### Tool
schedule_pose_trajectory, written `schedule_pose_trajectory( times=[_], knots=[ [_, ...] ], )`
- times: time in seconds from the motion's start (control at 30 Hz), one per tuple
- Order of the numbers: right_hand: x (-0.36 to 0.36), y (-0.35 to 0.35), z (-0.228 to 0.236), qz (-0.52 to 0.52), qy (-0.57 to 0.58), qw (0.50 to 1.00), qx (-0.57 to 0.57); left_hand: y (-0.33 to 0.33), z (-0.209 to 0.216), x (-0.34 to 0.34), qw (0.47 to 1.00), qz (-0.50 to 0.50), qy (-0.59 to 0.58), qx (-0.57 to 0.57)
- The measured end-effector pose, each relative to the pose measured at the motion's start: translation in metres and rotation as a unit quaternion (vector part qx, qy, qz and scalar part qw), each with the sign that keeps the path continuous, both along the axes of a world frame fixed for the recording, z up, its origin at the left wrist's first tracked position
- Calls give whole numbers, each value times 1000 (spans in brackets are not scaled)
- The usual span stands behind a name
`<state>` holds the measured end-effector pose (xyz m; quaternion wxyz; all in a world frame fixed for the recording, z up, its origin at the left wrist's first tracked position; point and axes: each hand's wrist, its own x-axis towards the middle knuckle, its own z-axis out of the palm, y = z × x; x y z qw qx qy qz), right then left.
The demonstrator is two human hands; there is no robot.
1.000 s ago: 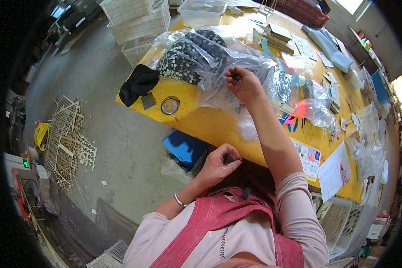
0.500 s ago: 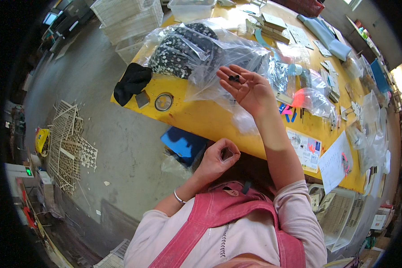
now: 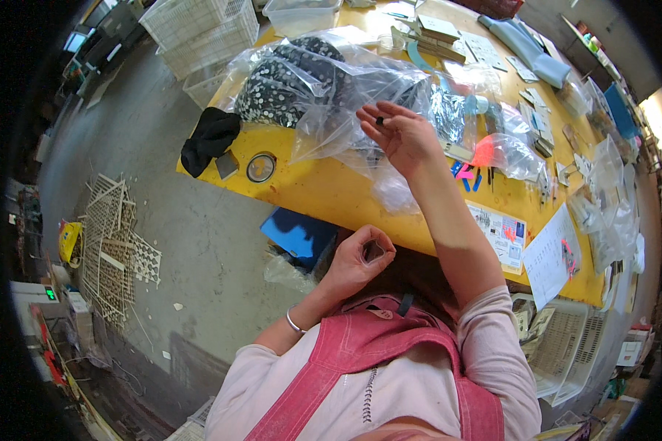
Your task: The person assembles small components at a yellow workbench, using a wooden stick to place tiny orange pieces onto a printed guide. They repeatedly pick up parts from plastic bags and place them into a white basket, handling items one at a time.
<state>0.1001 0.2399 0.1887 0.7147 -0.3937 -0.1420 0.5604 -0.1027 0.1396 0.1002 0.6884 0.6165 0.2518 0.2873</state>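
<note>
My right hand (image 3: pixel 408 143) is raised over the yellow table (image 3: pixel 331 192), palm partly up and fingers bent inward. A small black piece (image 3: pixel 379 121) shows at its fingers; whatever else the palm holds is hidden. Low in front of my apron, off the table's front edge, my left hand (image 3: pixel 354 259) is curled into a ring. Inside that ring shows a thin clear plastic piece (image 3: pixel 375 257), its full shape covered by the fingers. Behind my right hand lies a large clear plastic bag (image 3: pixel 360 81) around black-and-white dotted stuff (image 3: pixel 290 84).
Near the table's left corner lie a black cloth (image 3: pixel 210 140) and a round tin (image 3: pixel 260 167). Blue and pink small tools (image 3: pixel 469 175) and printed sheets (image 3: pixel 499 234) are on the right. A blue box (image 3: pixel 299 234) sits below the edge; white crates (image 3: pixel 198 33) stand far left.
My right hand has turned and bent its fingers in, so fewer black pieces show than on the flatter palm before. My left hand keeps its curl. The view has shifted slightly.
</note>
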Motion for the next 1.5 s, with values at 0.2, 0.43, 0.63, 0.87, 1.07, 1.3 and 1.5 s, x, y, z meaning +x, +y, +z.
schedule_pose_trajectory(
  times=[0.2, 0.43, 0.63, 0.87, 1.07, 1.3, 1.5],
  knots=[
    [13, 42, -1, -74, -202, 972, -96, 1, 8, -5, 999, 13, -1, 38],
    [35, 72, -28, -35, -374, 926, -46, -1, 3, -12, 1000, 18, -10, 7],
    [44, 100, -43, -47, -691, 721, 13, 0, 4, -18, 999, 25, -36, -15],
    [40, 59, -16, -15, -194, 981, 8, -1, 6, -19, 1000, 11, -4, -14],
    [22, -9, -10, 48, 82, 993, 66, 3, -5, -14, 998, 10, -46, -45],
    [16, -47, -6, 58, 170, 979, 93, -1, 3, -10, 1000, -4, -8, -23],
    [19, -73, -7, 49, 153, 980, 117, -3, 4, 0, 999, -18, -4, -33]
  ],
)
